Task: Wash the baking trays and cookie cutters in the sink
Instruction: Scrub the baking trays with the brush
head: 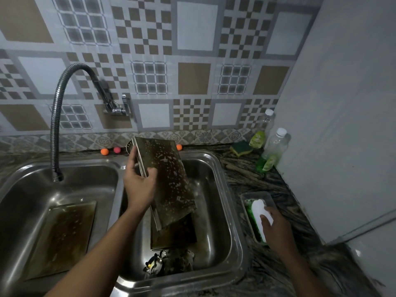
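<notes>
Both grips are full: left grip (140,185) clasps the tilted baking tray (169,168) by its long edge, right grip (276,227) grasps the white scrubber (258,209) off to its right.

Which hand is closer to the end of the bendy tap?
Left. The left hand grips a baking tray just right of the tap's end. The right hand is farther right, over the counter, holding a white scrubber.

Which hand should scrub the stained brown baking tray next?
Right. The right hand grips the white sponge in the metal dish, while the left hand holds the stained brown baking tray tilted over the steel sink.
</notes>
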A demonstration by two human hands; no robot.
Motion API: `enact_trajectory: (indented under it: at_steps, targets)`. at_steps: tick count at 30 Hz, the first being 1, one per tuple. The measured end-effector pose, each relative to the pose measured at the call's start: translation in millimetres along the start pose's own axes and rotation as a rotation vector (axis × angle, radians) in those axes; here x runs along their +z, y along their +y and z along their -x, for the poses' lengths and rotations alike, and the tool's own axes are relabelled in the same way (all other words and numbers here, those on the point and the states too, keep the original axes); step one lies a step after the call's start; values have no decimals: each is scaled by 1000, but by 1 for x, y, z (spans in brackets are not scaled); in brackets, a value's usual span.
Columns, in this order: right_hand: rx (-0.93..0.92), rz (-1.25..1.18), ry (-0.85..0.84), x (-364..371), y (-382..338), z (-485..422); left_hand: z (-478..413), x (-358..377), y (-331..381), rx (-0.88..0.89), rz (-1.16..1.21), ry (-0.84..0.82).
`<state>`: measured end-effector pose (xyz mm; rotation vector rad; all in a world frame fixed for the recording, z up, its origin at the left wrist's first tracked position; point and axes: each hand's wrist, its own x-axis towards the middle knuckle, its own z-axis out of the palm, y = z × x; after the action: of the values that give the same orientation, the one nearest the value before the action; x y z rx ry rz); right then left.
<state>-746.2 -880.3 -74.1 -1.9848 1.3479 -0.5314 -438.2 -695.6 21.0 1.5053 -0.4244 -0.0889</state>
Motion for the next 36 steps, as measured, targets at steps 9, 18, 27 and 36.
enact_trajectory:
  at_steps: [9, 18, 27, 36]
  targets:
    - [4, 27, 28, -1, -3, -1, 2, 2, 5, 2, 1, -19]
    - [-37, 11, 106, -13, -22, -3, 4, 3, 4, -22, -28, -43]
    - [-89, -352, 86, -18, -109, -12, 5, 11, 12, 53, -158, -136]
    - [-332, -344, -215, 61, -197, 10, 3, 12, 20, -188, -117, -309]
